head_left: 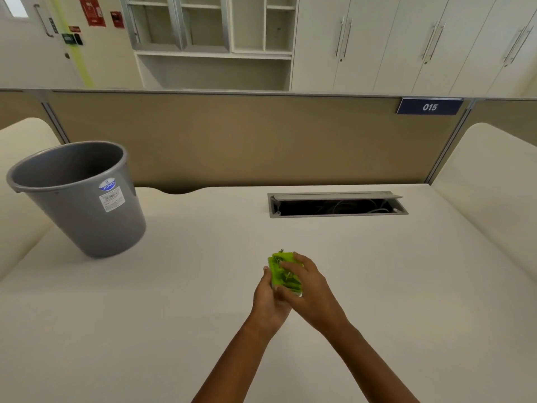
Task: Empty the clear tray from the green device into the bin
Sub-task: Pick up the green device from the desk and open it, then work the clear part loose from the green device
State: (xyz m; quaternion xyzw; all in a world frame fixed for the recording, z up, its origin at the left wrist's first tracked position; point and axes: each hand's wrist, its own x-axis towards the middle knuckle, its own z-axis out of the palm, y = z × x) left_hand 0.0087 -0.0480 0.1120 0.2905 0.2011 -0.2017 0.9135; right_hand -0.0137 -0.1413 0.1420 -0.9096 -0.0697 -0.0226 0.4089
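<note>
A small bright green device [281, 271] is held above the middle of the white desk [174, 301], between both of my hands. My left hand [268, 298] cups it from the left and below. My right hand [308, 286] wraps over its right side and top, with fingers across the green body. A pale clear part shows at the device's lower edge, mostly hidden by my fingers. The grey bin [75, 196] stands on the desk at the far left, open end up, and looks empty inside.
An open cable slot [337, 205] with wires is set in the desk behind the hands. A tan partition [247, 141] with a "015" sign [429, 107] closes the back. White side panels flank the desk; cupboards stand beyond.
</note>
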